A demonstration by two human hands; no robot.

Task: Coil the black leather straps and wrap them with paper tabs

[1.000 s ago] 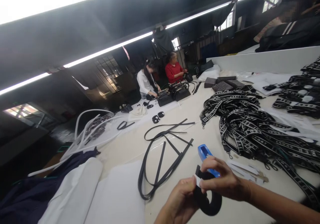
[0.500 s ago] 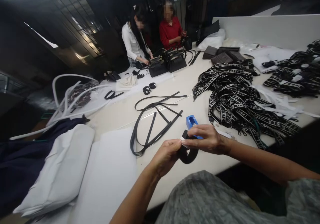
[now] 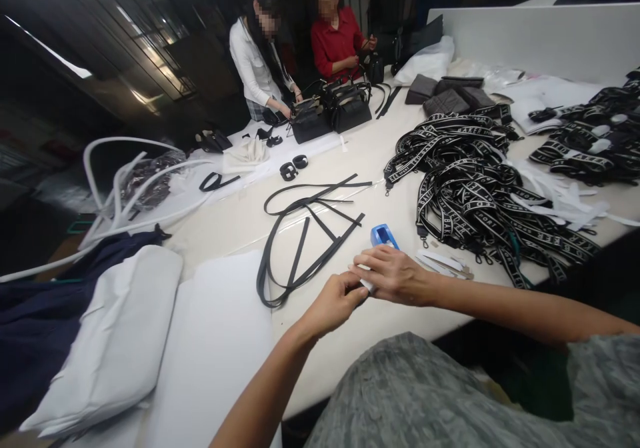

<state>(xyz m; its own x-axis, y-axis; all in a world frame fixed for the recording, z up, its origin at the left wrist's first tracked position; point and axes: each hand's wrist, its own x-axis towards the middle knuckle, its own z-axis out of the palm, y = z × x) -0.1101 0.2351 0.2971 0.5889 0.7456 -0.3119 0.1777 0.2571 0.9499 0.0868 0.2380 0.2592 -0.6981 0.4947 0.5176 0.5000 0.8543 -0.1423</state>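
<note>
My right hand is closed at the table's near edge, with a blue plastic tool sticking out above its fingers. My left hand meets it from the left, its fingertips pinched on a small white tab between the two hands. The black strap loop seen earlier is hidden behind the hands. Just beyond them, loose thin black straps lie tangled on the white table.
A big heap of black-and-white lettered webbing lies to the right, with white paper strips near my right hand. White foam sheets and white tubing lie left. Two people handle black bags at the far end.
The camera has tilted down from the ceiling lights to the table. Both hands have come lower, close to the table edge, and the black loop has dropped out of sight behind them.
</note>
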